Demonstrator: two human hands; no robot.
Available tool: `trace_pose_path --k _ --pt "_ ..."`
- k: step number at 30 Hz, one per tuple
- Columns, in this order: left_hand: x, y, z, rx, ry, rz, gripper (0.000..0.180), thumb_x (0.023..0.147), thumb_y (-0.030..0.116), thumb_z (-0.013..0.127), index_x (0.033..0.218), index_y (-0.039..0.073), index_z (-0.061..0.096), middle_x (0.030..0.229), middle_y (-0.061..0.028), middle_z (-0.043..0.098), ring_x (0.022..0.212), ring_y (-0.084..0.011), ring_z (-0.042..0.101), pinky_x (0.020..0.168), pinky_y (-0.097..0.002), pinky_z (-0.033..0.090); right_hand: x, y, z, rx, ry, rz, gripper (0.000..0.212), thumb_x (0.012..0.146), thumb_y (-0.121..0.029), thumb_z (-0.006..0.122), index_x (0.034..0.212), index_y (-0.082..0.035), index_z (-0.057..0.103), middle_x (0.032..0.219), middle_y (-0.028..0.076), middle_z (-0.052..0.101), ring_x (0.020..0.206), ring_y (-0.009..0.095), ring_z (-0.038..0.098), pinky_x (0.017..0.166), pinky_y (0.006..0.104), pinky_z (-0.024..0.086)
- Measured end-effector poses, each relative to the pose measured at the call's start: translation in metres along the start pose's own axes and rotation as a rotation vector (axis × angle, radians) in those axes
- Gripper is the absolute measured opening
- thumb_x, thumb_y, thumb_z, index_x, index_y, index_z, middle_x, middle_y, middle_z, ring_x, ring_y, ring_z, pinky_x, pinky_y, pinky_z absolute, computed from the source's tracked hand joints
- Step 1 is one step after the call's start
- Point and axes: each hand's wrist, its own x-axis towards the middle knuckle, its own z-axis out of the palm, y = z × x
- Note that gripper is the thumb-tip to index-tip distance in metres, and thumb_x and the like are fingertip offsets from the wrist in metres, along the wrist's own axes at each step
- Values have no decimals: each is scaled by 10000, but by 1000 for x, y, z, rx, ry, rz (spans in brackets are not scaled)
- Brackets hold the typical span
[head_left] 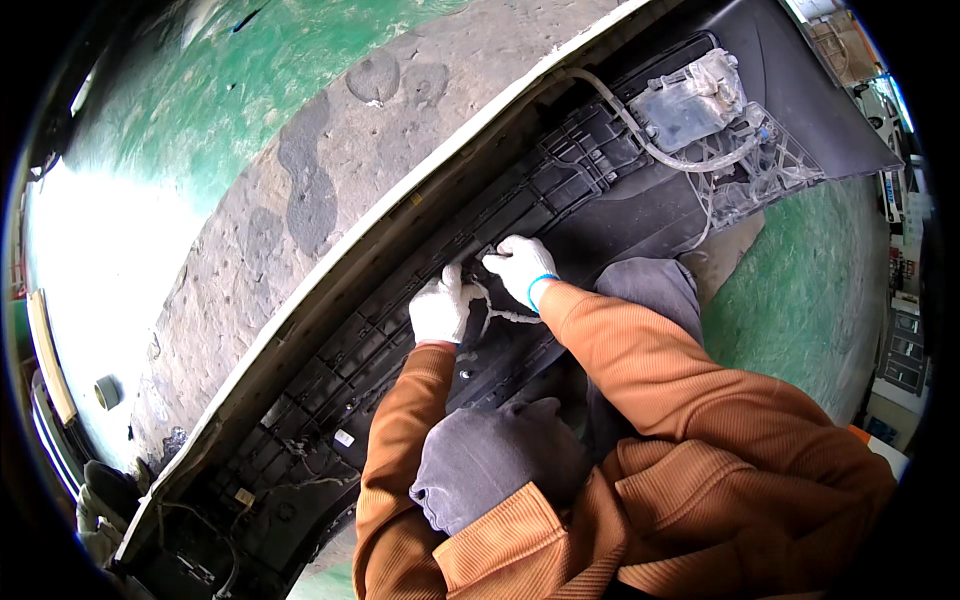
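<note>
ribbed orange-brown jacket lies nearest the camera, below the grip, its sleeves running up to two white-gloved hands. we see one grey-clad knee below the grip, between the sleeves, and another grey-clad knee to the right of it. the left hand has its fingers curled inward and its thumb raised; the right hand, just beside it and slightly farther up, has its fingers bent with their tips drawn close together. we cannot tell whether either has hold of anything, the fingertips being too small to make out. directly beneath both hands we find the long black panel, ribbed and pale-edged, slanting from the lower left of the grip to its upper right. a pale cord loops just below the right hand, beside the left. to the upper right of the grip we note a pale corrugated hose, curving below a plastic-wrapped box. beyond the panel, to the upper left of the grip, we observe a grey-brown sheet on a green floor.
</note>
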Motion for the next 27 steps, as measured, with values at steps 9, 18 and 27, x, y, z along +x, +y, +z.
trace_pose_path --k 9,18,27 --pt "-3 -4 2 -29 -31 -71 471 831 381 781 1190 103 656 786 -198 714 747 -399 712 670 -507 555 1 -3 4 -39 -48 -8 478 883 -364 769 1180 7 716 1177 244 734 1136 396 696 990 435 541" --pt "-6 -7 1 -21 -27 -94 434 834 368 781 1161 113 651 817 -205 719 750 -407 714 674 -516 556 11 -9 7 306 -285 252 311 959 -228 711 1169 -1 671 967 180 703 798 286 693 695 415 572" --pt "0 -5 -2 -89 -118 -58 458 851 324 794 1219 98 642 893 -154 755 822 -373 736 714 -474 571 77 -22 -72 -196 -674 143 259 950 -179 631 966 28 786 962 169 791 873 312 773 746 442 622"
